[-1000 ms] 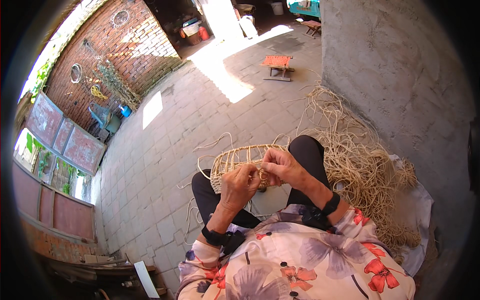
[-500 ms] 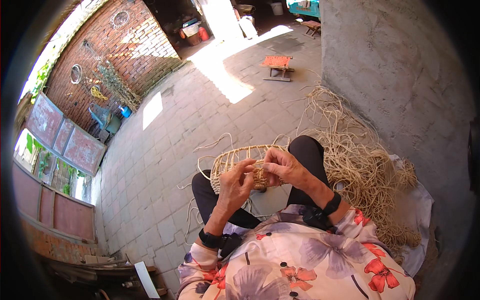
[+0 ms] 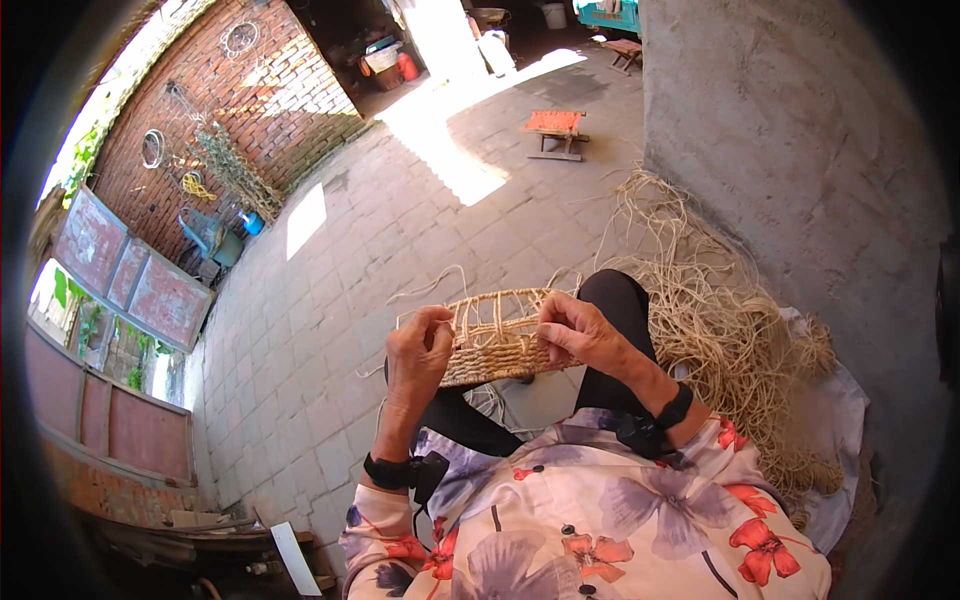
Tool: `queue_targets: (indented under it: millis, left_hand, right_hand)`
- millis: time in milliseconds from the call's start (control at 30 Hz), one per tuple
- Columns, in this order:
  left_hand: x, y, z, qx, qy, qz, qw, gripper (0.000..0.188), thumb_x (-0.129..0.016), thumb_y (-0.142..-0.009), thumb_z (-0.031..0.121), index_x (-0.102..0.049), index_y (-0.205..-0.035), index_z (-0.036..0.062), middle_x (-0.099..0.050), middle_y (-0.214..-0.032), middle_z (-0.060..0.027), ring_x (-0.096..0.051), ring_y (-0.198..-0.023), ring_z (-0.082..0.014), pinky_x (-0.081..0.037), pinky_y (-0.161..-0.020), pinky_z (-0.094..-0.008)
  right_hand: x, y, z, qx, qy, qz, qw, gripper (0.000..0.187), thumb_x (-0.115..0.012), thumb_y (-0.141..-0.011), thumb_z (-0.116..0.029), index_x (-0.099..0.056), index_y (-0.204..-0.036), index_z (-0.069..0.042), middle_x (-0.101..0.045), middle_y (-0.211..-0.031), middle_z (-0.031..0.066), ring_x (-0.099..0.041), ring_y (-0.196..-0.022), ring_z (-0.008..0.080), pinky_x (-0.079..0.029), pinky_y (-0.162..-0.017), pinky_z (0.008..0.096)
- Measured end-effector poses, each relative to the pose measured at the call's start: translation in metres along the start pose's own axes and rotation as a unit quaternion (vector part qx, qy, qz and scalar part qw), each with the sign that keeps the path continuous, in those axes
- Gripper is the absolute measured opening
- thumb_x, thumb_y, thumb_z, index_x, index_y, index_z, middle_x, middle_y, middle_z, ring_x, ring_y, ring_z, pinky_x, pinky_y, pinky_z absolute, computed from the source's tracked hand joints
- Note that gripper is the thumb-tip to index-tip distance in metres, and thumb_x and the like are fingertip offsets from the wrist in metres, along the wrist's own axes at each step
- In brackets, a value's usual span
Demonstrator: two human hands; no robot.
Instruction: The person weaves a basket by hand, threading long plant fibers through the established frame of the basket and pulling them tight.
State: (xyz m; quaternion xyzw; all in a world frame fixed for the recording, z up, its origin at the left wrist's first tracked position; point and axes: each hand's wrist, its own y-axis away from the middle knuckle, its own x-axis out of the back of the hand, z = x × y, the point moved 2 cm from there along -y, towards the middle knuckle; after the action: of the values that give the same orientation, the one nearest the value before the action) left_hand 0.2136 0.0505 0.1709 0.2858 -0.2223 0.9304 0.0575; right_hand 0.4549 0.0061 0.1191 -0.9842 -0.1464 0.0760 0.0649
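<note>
A half-woven basket (image 3: pixel 490 362) of pale straw cord rests across my knees. Its lower band is tightly woven, while open loops and uprights form the upper part under a rope rim. My left hand (image 3: pixel 417 352) is closed at the basket's left end, fingers pinched, with thin cord beside it; the exact grip is hidden by the fingers. At the right part of the weave, my right hand (image 3: pixel 580 332) has its thumb and fingertips pressed together on the basket. Loose cord ends (image 3: pixel 437 283) stick out past the far left rim.
A big tangled heap of straw cord (image 3: pixel 715 330) lies on a pale sheet (image 3: pixel 845 420) to my right, beside a grey wall (image 3: pixel 790 130). An orange-topped folding stool (image 3: pixel 555 133) stands ahead on the paving. Boards and scrap (image 3: pixel 200 545) lie at the lower left.
My left hand has moved left, away from my right hand, uncovering the woven band between them. My right hand has shifted slightly right and stays at the basket.
</note>
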Motion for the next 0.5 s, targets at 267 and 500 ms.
queue_targets:
  millis: [267, 500]
  left_hand:
    - [-0.029, 0.017, 0.017, 0.017, 0.09, -0.168, 0.981, 0.012, -0.063, -0.09, 0.005, -0.068, -0.098, -0.0033, -0.063, -0.073, -0.0014, -0.058, -0.062, -0.0063, -0.048, -0.055, -0.0224]
    - [-0.032, 0.015, 0.03, -0.055, 0.059, -0.197, 0.977, 0.014, -0.065, -0.09, 0.005, -0.068, -0.1, -0.0024, -0.066, -0.077, -0.0046, -0.061, -0.063, -0.008, -0.051, -0.057, -0.0235]
  right_hand:
    - [-0.01, 0.003, -0.004, 0.073, 0.104, -0.018, 0.992, 0.007, -0.057, -0.097, -0.006, -0.051, -0.093, -0.005, -0.055, -0.073, -0.0016, -0.053, -0.064, 0.0041, -0.046, -0.058, 0.0204]
    - [-0.01, 0.004, -0.005, 0.087, 0.124, 0.018, 0.988, 0.008, -0.061, -0.092, -0.004, -0.053, -0.09, -0.002, -0.056, -0.067, 0.0036, -0.053, -0.062, 0.009, -0.044, -0.057, 0.027]
